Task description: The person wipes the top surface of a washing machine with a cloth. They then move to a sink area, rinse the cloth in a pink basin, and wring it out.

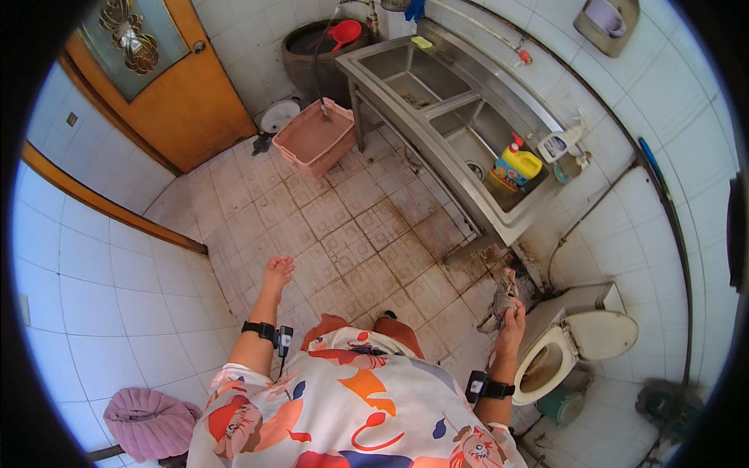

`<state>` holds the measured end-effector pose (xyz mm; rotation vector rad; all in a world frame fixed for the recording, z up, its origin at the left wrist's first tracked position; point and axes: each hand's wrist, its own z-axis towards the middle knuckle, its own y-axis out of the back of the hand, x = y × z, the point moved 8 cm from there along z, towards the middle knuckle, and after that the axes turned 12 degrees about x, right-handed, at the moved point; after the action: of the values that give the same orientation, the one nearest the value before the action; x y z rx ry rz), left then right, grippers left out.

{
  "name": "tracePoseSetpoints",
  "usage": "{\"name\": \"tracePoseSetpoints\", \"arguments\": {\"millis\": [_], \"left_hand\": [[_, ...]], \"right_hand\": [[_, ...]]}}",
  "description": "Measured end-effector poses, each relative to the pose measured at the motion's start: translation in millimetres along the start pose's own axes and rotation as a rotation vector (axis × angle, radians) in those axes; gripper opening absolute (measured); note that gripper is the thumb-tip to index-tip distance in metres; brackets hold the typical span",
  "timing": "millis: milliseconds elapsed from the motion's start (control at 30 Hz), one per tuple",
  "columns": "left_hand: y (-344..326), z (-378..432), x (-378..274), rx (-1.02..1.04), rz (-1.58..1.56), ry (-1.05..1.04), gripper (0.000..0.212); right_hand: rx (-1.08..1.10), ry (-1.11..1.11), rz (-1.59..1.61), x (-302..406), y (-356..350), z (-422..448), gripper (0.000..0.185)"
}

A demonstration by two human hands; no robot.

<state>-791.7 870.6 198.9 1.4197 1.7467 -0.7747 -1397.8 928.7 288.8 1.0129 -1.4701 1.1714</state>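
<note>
My right hand (512, 324) grips a crumpled greyish cloth (498, 305) that hangs over the tiled floor, between the sink unit and the toilet. Part of the cloth looks dirty, and one tip shows red and yellow. My left hand (278, 272) is held out over the floor tiles on the left, its fingers loosely bent, with nothing in it. The toilet (541, 368) stands just right of my right hand, its lid (605, 335) raised and brown stains inside the bowl.
A double-basin steel sink (421, 108) runs along the right wall, with a yellow jug (518, 167) and a white spray bottle (559, 144). Ahead, a pink tub (316, 140) of cloudy water stands on the floor near a dark vat (298, 64) and an orange door (202, 105).
</note>
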Motion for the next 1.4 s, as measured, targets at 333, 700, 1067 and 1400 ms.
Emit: {"name": "tracePoseSetpoints", "arguments": {"millis": [333, 700, 1067, 1400], "left_hand": [[-17, 60, -2, 0.055, 0.021, 0.094, 0.020], [51, 199, -55, 0.061, -0.026, 0.036, 0.021], [147, 286, -106, 0.000, -0.040, 0.069, 0.024], [191, 346, -96, -0.179, -0.159, 0.253, 0.024]], "right_hand": [[0.107, -0.061, 0.306, -7, -57, 131, 0.030], [0.158, -0.252, 0.248, -35, -223, 239, 0.034], [0.390, -0.402, -0.225, -110, -407, 350, 0.034], [0.547, -0.526, -0.226, -229, -539, 496, 0.029]]}}
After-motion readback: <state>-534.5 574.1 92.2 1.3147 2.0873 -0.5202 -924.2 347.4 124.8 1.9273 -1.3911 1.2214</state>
